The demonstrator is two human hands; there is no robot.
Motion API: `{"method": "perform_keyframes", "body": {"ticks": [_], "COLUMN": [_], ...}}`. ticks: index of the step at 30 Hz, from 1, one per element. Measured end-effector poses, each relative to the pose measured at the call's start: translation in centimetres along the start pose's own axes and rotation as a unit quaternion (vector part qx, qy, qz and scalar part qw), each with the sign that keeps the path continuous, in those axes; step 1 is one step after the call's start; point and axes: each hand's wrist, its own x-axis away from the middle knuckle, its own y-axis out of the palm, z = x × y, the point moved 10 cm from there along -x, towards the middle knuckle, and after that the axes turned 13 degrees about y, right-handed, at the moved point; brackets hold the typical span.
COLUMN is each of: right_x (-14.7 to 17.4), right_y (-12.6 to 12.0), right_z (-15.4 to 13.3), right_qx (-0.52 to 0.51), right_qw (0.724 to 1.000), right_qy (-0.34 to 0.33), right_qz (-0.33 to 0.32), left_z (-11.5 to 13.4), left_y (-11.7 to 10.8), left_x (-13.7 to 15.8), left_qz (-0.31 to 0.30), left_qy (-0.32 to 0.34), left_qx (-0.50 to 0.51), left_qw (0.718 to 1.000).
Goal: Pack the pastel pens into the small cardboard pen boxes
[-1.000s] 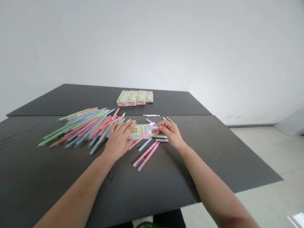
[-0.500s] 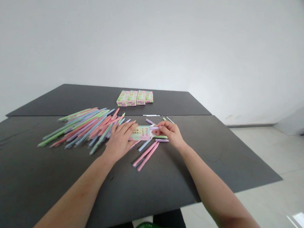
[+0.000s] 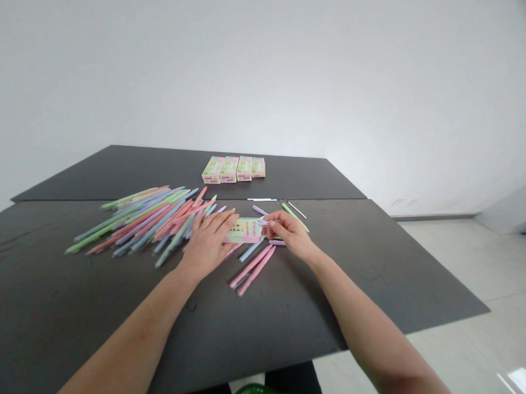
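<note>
My left hand [image 3: 207, 240] is closed on the left part of a small printed box [image 3: 247, 230] in pastel green, yellow and pink. At the box's right end my right hand [image 3: 290, 233] pinches a slim purple pen [image 3: 263, 223]; most of the pen is hidden by the box and the fingers. Two pink pens [image 3: 253, 271] lie just in front of the box, a blue pen [image 3: 250, 252] close beside them. Under and behind my right hand are a purple pen [image 3: 276, 242] and a green pen [image 3: 295, 216].
A large heap of pastel pens [image 3: 147, 221] spreads over the dark table [image 3: 293, 311] on the left. Several similar boxes [image 3: 227, 169] stand in a row at the back. Thin white sticks [image 3: 262, 199] lie near the table seam. A pale wall [image 3: 259, 76] rises behind.
My right hand has moved slightly left, closer to the box end, and the purple pen shows less outside it. More of the green pen behind that hand is visible. My left hand stays put.
</note>
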Motion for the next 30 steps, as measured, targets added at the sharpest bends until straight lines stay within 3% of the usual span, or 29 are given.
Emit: {"method": "perform_keyframes", "body": {"ticks": [8, 18, 30], "right_x": [0.0, 0.4, -0.2], "right_y": [0.4, 0.4, 0.1], "right_z": [0.7, -0.5, 0.6], "right_qx": [0.031, -0.031, -0.025], "right_qw": [0.999, 0.999, 0.999], "right_qy": [0.022, 0.013, 0.034], "right_qz": [0.008, -0.001, 0.030], "left_z": [0.2, -0.3, 0.1], "left_y": [0.1, 0.4, 0.4], "left_x": [0.0, 0.1, 0.0], "left_qz": [0.005, -0.010, -0.010], "left_qy": [0.006, -0.004, 0.005], "left_qx": [0.011, 0.000, 0.009], "left_qw": [1.000, 1.000, 1.000]}}
